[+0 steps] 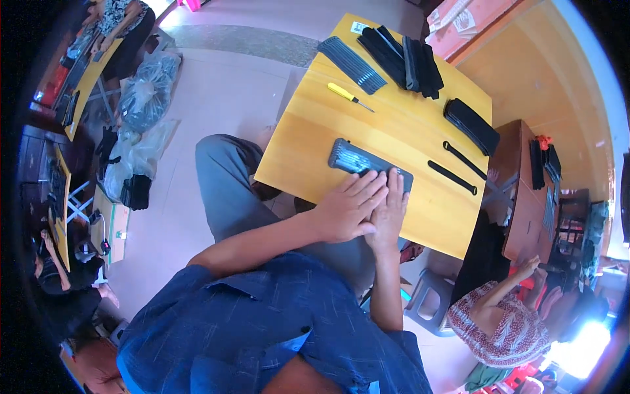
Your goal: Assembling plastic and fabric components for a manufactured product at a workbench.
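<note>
My left hand [354,206] and my right hand [388,213] lie side by side on a flat dark pack [348,157] near the table's front edge, the left partly overlapping the right. Both have their fingers stretched out, pressing down on the pack's right part. Its left end shows a shiny, clear plastic-like surface over dark strips; the palms hide the lower right part. To the right, two single black straps [453,177] with looped ends lie loose. Beyond them sits a thick bundle of black straps [471,125].
On the yellow wooden table [302,141] are a yellow-handled screwdriver [342,92], a stack of grey strips [352,64] and piled black straps [400,59]. Plastic bags [147,95] lie on the floor at left. A grey stool [430,299] and a seated person [502,322] are at right.
</note>
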The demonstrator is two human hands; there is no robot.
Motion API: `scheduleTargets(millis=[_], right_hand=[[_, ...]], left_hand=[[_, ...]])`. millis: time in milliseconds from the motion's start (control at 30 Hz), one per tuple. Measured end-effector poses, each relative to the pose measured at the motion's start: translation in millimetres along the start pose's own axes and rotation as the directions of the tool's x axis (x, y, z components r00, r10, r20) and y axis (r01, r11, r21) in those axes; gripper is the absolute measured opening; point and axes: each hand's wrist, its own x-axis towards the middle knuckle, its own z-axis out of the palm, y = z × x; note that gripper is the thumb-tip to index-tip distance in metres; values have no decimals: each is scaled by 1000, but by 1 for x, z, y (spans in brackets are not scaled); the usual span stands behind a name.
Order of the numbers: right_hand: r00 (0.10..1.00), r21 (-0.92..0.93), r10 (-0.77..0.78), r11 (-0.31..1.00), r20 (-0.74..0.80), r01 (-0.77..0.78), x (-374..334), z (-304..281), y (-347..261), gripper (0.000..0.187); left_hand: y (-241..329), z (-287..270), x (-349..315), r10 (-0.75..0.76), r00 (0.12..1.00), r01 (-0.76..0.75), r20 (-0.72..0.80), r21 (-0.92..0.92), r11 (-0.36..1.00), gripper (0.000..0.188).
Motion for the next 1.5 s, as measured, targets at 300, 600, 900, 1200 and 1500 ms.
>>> scheduleTargets(millis=[300, 600, 900, 1200, 1500], right_hand=[[996, -52, -30, 998, 87, 35, -3, -6, 1, 75], [998, -16, -46, 999, 52, 47, -2, -9, 2, 74], [998, -1, -59, 998, -25, 59, 17, -10, -17, 80], [996, -58, -52, 997, 74, 56, 0, -8, 16, 99], [992, -73, 126, 990, 29, -123, -20, -10, 28, 102]], left_hand=[[-55, -18, -16, -111, 985, 99, 135, 96, 990, 104], [-79, -51, -40, -277, 947, 203, 165, 362, 910, 98], [-47, -58, -1, -31, 996, 17, 84, 159, 987, 101], [-68, -23, 3, -58, 975, 16, 214, 193, 981, 103], [-61, -31, 9, -89, 957, 22, 277, 235, 972, 103]])
